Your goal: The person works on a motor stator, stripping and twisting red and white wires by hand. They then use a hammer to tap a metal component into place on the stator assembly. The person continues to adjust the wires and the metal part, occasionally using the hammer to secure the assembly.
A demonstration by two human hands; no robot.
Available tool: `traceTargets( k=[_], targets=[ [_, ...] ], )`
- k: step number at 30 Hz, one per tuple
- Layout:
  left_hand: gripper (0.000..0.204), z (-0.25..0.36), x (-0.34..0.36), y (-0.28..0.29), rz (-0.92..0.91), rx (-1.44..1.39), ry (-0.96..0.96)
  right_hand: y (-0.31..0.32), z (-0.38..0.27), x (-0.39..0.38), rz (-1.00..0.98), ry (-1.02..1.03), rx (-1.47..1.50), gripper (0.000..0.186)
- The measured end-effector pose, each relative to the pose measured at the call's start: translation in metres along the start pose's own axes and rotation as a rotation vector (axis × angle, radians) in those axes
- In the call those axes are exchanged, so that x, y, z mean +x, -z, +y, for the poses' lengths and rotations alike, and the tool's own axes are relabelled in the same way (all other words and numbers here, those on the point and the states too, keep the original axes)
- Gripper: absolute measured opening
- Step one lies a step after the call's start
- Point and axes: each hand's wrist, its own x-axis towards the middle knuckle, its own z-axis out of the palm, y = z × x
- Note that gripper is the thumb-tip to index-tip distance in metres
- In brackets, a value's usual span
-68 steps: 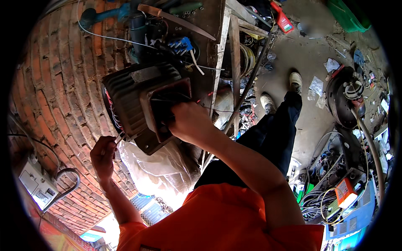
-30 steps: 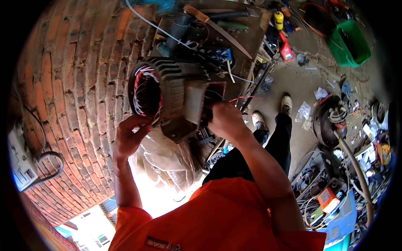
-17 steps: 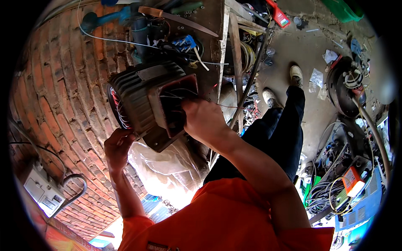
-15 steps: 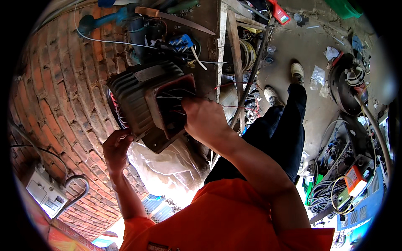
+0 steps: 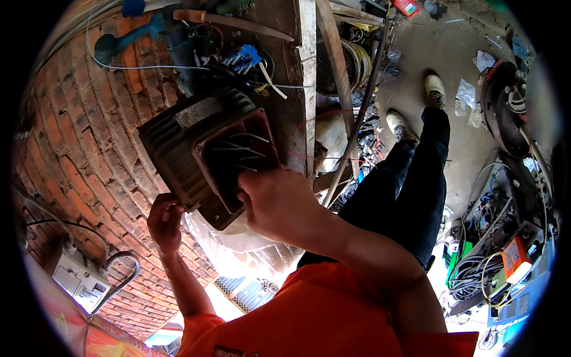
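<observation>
A dark electric motor point(image 5: 169, 137) with a finned housing rests on the workbench, turned at an angle. Its square terminal box point(image 5: 201, 156) is uncovered, and several lead wires point(image 5: 247, 149) with pale ends stick up inside. At the lower edge of that box is my right hand point(image 5: 276, 199), its fingers curled closed. What they grip is hidden behind the hand. My left hand point(image 5: 166, 223) is by the lower left corner of the motor housing, thumb and fingers pinched together. Anything between them is too small to make out. Thin red wires point(image 5: 333, 113) stretch off to the right.
Behind the motor lie a wooden-handled blade point(image 5: 250, 25), a blue terminal piece point(image 5: 242, 58) and a blue tool point(image 5: 128, 40). A brick wall point(image 5: 77, 131) stands to the left. Clear plastic sheeting point(image 5: 238, 247) hangs below. Cables and an orange box point(image 5: 516, 259) crowd the right.
My right hand has moved down and left along the terminal box, uncovering more lead wires. The coloured windings at the motor's left end are now out of sight. The whole view has shifted slightly.
</observation>
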Motion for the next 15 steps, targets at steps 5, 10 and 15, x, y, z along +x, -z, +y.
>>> traceTargets(
  k=[5,10,15],
  targets=[
    [0.017,-0.007,-0.002,-0.001,-0.031,0.063,-0.165,0.012,0.021,-0.001,0.006,-0.059,-0.131,0.010],
    [0.019,-0.003,0.000,-0.006,-0.003,0.011,-0.120,0.025,0.016,-0.006,-0.050,-0.077,-0.279,0.012],
    [0.020,-0.021,-0.011,-0.001,0.023,-0.089,0.003,0.030,-0.010,-0.009,-0.100,0.093,-0.458,0.010]
  ],
)
